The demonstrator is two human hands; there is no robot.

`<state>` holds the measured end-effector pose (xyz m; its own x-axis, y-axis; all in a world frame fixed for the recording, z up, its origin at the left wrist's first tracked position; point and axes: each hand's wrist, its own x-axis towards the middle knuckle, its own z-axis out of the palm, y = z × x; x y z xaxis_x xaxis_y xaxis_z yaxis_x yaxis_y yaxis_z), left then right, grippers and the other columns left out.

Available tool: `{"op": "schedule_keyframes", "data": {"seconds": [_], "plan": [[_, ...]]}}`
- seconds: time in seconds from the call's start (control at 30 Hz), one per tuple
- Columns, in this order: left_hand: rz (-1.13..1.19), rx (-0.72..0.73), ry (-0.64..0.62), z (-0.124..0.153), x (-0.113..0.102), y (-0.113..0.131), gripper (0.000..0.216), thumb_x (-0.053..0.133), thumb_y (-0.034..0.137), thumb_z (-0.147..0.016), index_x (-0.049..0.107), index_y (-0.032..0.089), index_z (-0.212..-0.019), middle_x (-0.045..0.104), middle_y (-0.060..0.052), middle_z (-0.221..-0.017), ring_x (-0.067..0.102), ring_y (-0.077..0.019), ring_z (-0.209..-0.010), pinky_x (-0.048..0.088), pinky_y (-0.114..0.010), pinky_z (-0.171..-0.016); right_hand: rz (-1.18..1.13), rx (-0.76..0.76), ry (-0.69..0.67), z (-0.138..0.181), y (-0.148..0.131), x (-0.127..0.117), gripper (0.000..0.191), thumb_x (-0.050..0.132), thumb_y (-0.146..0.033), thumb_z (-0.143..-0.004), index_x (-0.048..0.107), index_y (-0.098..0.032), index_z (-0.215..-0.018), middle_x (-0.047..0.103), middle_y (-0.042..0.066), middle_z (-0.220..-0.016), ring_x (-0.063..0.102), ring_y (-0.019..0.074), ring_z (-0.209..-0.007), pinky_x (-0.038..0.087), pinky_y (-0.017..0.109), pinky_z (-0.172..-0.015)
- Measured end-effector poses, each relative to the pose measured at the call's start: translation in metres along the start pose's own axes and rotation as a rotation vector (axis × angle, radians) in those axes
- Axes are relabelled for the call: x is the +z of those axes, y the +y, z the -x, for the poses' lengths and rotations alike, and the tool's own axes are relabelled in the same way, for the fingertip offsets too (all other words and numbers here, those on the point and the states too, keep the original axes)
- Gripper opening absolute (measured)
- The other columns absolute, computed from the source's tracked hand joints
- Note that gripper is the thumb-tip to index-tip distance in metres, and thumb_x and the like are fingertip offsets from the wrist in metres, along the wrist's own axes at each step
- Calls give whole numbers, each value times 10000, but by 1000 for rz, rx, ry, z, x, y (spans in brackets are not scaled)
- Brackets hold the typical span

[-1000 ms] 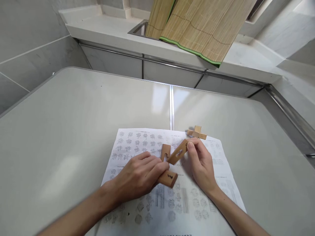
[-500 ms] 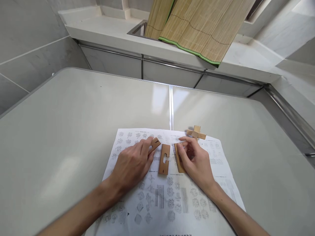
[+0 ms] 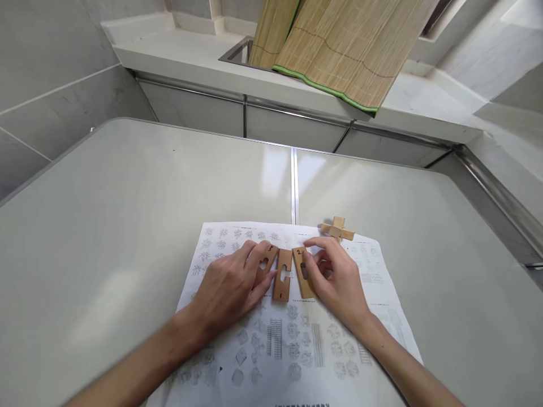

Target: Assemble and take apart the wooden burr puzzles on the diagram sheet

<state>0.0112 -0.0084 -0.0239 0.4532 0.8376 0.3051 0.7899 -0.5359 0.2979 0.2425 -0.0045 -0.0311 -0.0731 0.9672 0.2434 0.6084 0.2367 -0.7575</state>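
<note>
Three notched wooden puzzle pieces lie side by side on a printed instruction sheet (image 3: 254, 350). In the middle is the piece marked 1 (image 3: 280, 288), with a cut-out opening on its right side. My left hand (image 3: 231, 277) grips the piece marked 3 (image 3: 270, 254), tilted beside it, its lower part covered by the fingers. On the right, the slotted piece marked 2 (image 3: 299, 257) leans slightly, and my right hand (image 3: 339, 277) has thumb and fingers closed on its right edge.
An assembled wooden cross puzzle (image 3: 338, 229) stands at the sheet's upper right edge. The pale table (image 3: 127, 226) has a metal seam (image 3: 293, 186) down its middle. Behind it, a bamboo mat (image 3: 339, 51) hangs over a white ledge (image 3: 190, 65).
Piece 3 has come down nearer to piece 1 in my left hand. Piece 2 has shifted left, closer to piece 1, and its number now shows.
</note>
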Motion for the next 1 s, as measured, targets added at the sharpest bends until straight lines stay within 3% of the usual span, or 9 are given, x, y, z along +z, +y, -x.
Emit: {"op": "schedule_keyframes", "data": {"seconds": [0.07, 0.13, 0.23, 0.37, 0.47, 0.6, 0.77, 1.0], "plan": [[28, 29, 26, -1, 0, 0, 317, 534, 303, -1033, 495, 173, -1319, 688, -85, -1096, 670, -197, -750, 539, -320, -611, -16, -11, -6, 1, 0, 0, 125, 571, -296, -1046, 655, -232, -1113, 682, 62, -1053, 633, 150, -674, 522, 284, -540], [60, 79, 40, -2, 0, 1, 363, 578, 313, -1016, 494, 166, -1337, 671, -127, -1179, 682, -266, -975, 594, -410, -815, -38, -9, -26, 2, 0, 1, 126, 564, -274, -1046, 661, -238, -1118, 690, 59, -1039, 644, 157, -695, 539, 287, -556], [129, 162, 1, -3, -2, 3, 480, 653, 368, -989, 483, 163, -1388, 620, -175, -1327, 597, -330, -1239, 541, -506, -1039, -88, -17, -75, 4, -2, 2, 138, 555, -238, -1043, 666, -245, -1125, 702, 49, -1003, 664, 164, -734, 552, 286, -571], [180, 235, -60, -3, -4, 4, 618, 691, 423, -971, 440, 190, -1486, 554, -183, -1485, 470, -354, -1434, 455, -544, -1173, -164, -68, -134, 5, -6, 2, 166, 550, -215, -1039, 663, -250, -1155, 721, 74, -1133, 702, 185, -840, 593, 319, -656], [166, 258, -111, -2, -3, 3, 731, 694, 452, -969, 371, 192, -1571, 518, -181, -1557, 410, -367, -1496, 410, -574, -1212, -226, -106, -182, 5, -9, 2, 192, 527, -194, -1040, 664, -249, -1162, 719, 93, -1209, 722, 210, -951, 602, 340, -702], [133, 204, -129, -1, 2, -3, 639, 644, 365, -1002, 398, 210, -1571, 522, -141, -1578, 399, -360, -1502, 402, -579, -1214, -267, -123, -208, 5, -10, 2, 207, 521, -157, -1027, 670, -240, -1145, 707, 103, -1243, 730, 226, -1064, 592, 325, -714], [87, 94, -87, -3, 6, -19, 496, 565, 408, -1048, 482, 204, -1492, 509, -131, -1592, 410, -355, -1477, 423, -587, -1183, -237, -88, -164, 4, -8, 2, 176, 523, -162, -1029, 664, -240, -1098, 713, 90, -1198, 749, 213, -1003, 570, 308, -683], [19, -86, -24, -11, -3, -52, 487, 557, 463, -1041, 546, 194, -1447, 529, -160, -1570, 441, -381, -1449, 413, -642, -1162, -249, -51, -148, 5, 1, 5, 152, 526, -206, -1031, 648, -238, -1115, 739, 84, -1092, 745, 198, -838, 560, 312, -637]]}}
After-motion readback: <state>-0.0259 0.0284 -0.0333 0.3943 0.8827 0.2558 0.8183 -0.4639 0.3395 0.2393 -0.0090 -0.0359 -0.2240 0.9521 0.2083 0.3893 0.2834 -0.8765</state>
